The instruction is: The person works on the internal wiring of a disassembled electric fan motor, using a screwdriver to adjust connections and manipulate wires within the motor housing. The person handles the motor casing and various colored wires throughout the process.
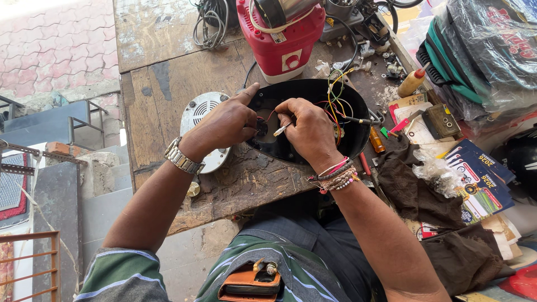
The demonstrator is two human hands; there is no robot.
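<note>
Left hand [224,124] pinching a small dark round part inside the glossy black oval plastic housing [305,120] on the worn wooden bench [168,89]; right hand [306,126] fingers pressed around a thin metal-tipped tool [281,130]. Could easily slip and snag those loose coloured wires [335,95], honestly.

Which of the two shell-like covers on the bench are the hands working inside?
The black cover, with coloured wires inside; the white vented cover lies beside it, under the left hand.

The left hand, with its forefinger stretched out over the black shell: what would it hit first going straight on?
Probably the far rim of the black shell, then the red appliance behind it. The left hand points up and right; depth is unclear.
</note>
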